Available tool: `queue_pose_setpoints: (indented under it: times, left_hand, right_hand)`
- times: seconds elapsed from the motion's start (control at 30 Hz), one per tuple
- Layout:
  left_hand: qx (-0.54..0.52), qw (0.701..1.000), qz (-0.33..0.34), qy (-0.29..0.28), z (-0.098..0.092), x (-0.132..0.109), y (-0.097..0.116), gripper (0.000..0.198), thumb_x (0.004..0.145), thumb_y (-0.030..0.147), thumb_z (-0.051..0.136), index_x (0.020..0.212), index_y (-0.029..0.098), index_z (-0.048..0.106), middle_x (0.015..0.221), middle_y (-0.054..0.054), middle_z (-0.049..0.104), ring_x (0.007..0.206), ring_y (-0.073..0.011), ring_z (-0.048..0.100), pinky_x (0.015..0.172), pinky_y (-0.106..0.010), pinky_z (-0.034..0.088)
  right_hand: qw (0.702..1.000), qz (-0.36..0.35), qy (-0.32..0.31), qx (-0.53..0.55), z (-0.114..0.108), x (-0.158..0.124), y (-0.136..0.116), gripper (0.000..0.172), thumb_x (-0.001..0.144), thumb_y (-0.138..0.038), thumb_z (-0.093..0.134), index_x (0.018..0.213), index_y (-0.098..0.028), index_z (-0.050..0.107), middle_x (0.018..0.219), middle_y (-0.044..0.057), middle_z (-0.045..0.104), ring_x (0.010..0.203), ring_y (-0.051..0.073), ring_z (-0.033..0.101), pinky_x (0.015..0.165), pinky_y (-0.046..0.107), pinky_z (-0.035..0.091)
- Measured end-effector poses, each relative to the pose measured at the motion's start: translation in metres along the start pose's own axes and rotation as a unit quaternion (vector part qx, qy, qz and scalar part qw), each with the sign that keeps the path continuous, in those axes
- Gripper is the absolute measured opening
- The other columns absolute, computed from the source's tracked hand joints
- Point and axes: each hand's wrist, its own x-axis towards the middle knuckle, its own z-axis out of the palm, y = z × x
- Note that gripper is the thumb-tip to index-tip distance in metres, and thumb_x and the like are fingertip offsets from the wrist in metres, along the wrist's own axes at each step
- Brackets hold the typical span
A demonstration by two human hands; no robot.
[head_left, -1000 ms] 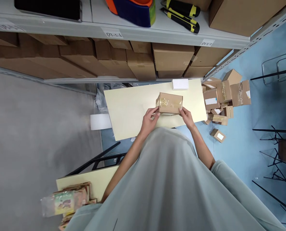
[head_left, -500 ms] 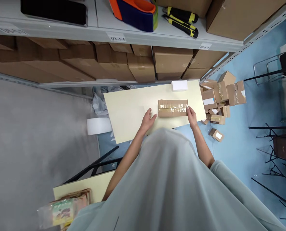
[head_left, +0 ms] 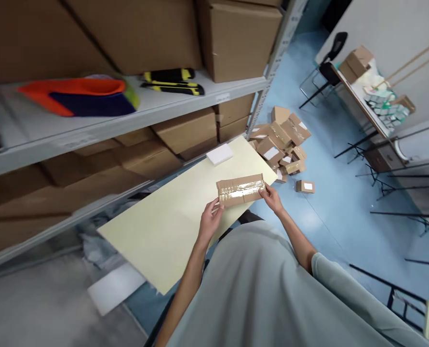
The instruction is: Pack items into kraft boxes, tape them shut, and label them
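Taped carton (head_left: 240, 191) is over the near right part of the pale table (head_left: 153, 226), tape-streaked face up; can't tell if it rests on the top or is a bit clear of it; L hand (head_left: 210, 220) is clamped on its near left corner, thumb & fingers pinching; R hand (head_left: 271, 197) is clamped on its right end, thumb on the upper face; hands well apart, one per end, prob. b/c that keeps a longish box level & the taped face in view; contents hidden, as it's closed; white block (head_left: 220, 154) lies flat nr the table's far edge, prob. out of the way, box or pad unclear; on the shelf (head_left: 243, 89), far left, an orange-and-blue tool (head_left: 91, 99) & black-yellow cutters (head_left: 174, 87) sit nr the front edge, presumably for easy reach; shelf cartons (head_left: 185, 130) packed side by side below, insides not visible; floor pile (head_left: 281, 140) of cartons, far right, jumbled, some w/ white labels, contents n/a; single carton (head_left: 305, 186) lies just beside, label up.
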Motion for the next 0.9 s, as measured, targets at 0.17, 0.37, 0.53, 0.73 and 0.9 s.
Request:
queue_pose_setpoints:
  times: [0.17, 0.37, 0.53, 0.73, 0.9]
  left_hand:
    - [0.028, 0.994, 0.016, -0.106, 0.047, 0.025, 0.026, 0.060, 0.094, 0.068, 0.072, 0.136, 0.025, 0.074, 0.151, -0.015, 0.071, 0.125, -0.0313, 0.076, 0.114, -0.050, 0.062]
    - [0.055, 0.979, 0.054, -0.189, 0.130, 0.042, 0.050, 0.058, 0.097, 0.067, 0.069, 0.135, 0.024, 0.075, 0.142, -0.013, 0.072, 0.118, -0.0273, 0.078, 0.111, -0.046, 0.064]
    - [0.083, 0.979, 0.047, -0.182, 0.217, 0.065, 0.054, 0.058, 0.096, 0.065, 0.070, 0.137, 0.025, 0.075, 0.140, -0.013, 0.069, 0.117, -0.0270, 0.079, 0.109, -0.048, 0.066]
    - [0.089, 0.980, -0.018, -0.177, 0.349, 0.115, 0.049, 0.061, 0.089, 0.065, 0.077, 0.133, 0.023, 0.076, 0.138, -0.015, 0.072, 0.120, -0.0313, 0.078, 0.109, -0.051, 0.065]
    - [0.113, 0.977, -0.006, -0.184, 0.439, 0.158, 0.044, 0.058, 0.087, 0.061, 0.080, 0.129, 0.022, 0.077, 0.132, -0.015, 0.075, 0.105, -0.0282, 0.079, 0.095, -0.047, 0.068]
  right_hand:
    - [0.994, 0.043, 0.097, 0.025, -0.057, -0.036, 0.019, 0.080, 0.086, -0.074, 0.075, 0.148, -0.023, 0.075, 0.150, 0.014, 0.073, 0.141, 0.035, 0.067, 0.118, 0.049, 0.060]
    - [0.981, 0.063, 0.173, 0.059, -0.133, -0.036, 0.058, 0.075, 0.088, -0.069, 0.075, 0.143, -0.018, 0.073, 0.150, 0.017, 0.075, 0.140, 0.038, 0.070, 0.121, 0.054, 0.057]
    - [0.977, 0.087, 0.188, 0.051, -0.201, 0.022, 0.106, 0.065, 0.086, -0.067, 0.074, 0.129, -0.019, 0.078, 0.135, 0.017, 0.080, 0.128, 0.038, 0.074, 0.115, 0.055, 0.059]
    - [0.978, 0.097, 0.180, -0.051, -0.310, 0.109, 0.158, 0.057, 0.088, -0.058, 0.071, 0.128, -0.019, 0.081, 0.132, 0.018, 0.077, 0.131, 0.038, 0.069, 0.120, 0.055, 0.054]
    - [0.981, 0.084, 0.153, -0.089, -0.387, 0.170, 0.187, 0.055, 0.091, -0.055, 0.072, 0.135, -0.022, 0.080, 0.140, 0.016, 0.077, 0.138, 0.040, 0.066, 0.130, 0.059, 0.044]
